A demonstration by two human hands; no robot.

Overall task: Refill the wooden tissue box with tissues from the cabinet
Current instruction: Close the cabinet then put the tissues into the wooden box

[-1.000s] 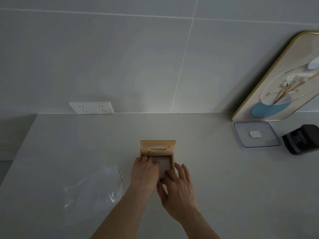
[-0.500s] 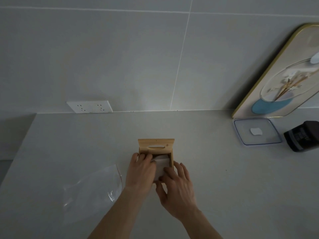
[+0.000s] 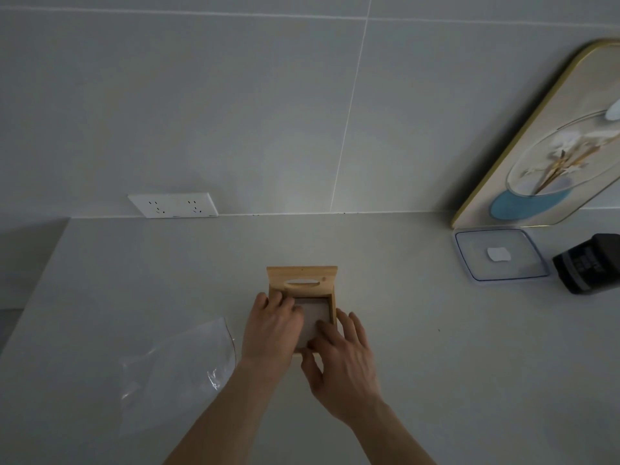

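Observation:
A small wooden tissue box (image 3: 332, 305) stands on the pale countertop with its slotted lid (image 3: 302, 279) raised at the far side. A white stack of tissues (image 3: 314, 317) lies inside the open box. My left hand (image 3: 272, 325) rests over the box's left side, fingers lying on the tissues. Fingers of my right hand (image 3: 342, 360) press on the tissues at the box's near right corner. Both hands lie flat and grip nothing. The near wall of the box is hidden by them.
An empty clear plastic bag (image 3: 177, 370) lies to the left. At the right are a clear container lid (image 3: 501, 253), a black device (image 3: 588, 263) and a framed picture (image 3: 550, 146) leaning on the tiled wall. A wall socket (image 3: 172, 204) sits behind.
The tissues, slightly bulged half a second ago, now lie flatter in the box. Both hands have stayed on the box with small finger shifts.

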